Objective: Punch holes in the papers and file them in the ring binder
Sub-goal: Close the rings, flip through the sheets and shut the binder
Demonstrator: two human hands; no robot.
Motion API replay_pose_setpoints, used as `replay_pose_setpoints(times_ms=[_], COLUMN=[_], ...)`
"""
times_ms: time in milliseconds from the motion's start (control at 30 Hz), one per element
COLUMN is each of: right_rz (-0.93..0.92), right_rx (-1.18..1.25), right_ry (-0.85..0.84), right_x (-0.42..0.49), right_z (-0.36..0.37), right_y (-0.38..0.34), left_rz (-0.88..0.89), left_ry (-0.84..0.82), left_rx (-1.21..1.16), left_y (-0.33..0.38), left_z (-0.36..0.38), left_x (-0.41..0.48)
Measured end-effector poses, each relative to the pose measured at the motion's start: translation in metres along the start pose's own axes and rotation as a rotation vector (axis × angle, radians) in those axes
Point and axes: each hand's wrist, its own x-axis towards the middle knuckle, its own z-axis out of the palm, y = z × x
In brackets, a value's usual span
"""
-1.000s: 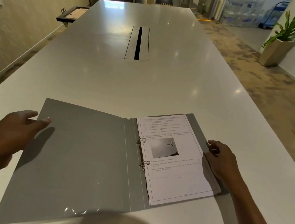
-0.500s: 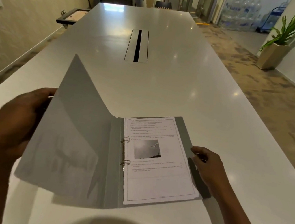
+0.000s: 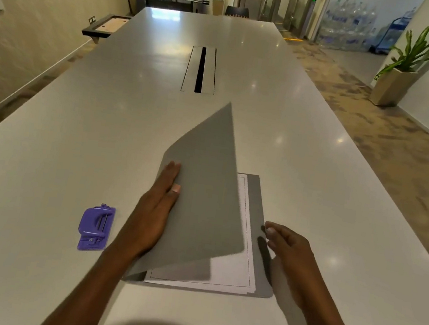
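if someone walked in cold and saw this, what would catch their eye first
Most likely the grey binder cover standing half-raised in the middle, the left hand flat against its outside while the right hand touches the binder's right edge, with white papers showing underneath. Next, the purple hole punch, the only bright colour, lying alone on the white table to the left of the left hand.

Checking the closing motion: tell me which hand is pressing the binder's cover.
The left hand, flat on the grey cover; the right hand only touches the binder's right edge.
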Motion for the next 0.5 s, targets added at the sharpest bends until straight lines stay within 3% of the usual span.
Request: replay_pose_setpoints(times_ms=[100,200,267,367,500], right_rz=[-0.035,-0.292,-0.447,-0.559,-0.608], right_rx=[0.121,0.041,-0.005,-0.278,-0.704], right_ry=[0.117,0.239,0.169,0.000,-0.042], right_x=[-0.005,-0.018,-0.027,-0.029,-0.016], right_z=[-0.007,-0.004,0.015,0.061,0.101], right_y=[-0.021,-0.060,-0.083,-0.083,-0.037], left_rz=[0.043,0.068,0.090,0.112,0.087], left_ry=[-0.013,-0.017,-0.013,-0.011,-0.072], left_rx=[0.123,0.293,0.384,0.549,0.746], left_y=[-0.011,-0.019,-0.020,-0.020,-0.015], left_z=[0.018,0.035,0.046,0.059,0.071], left_x=[0.003,0.003,0.001,0.000,-0.002])
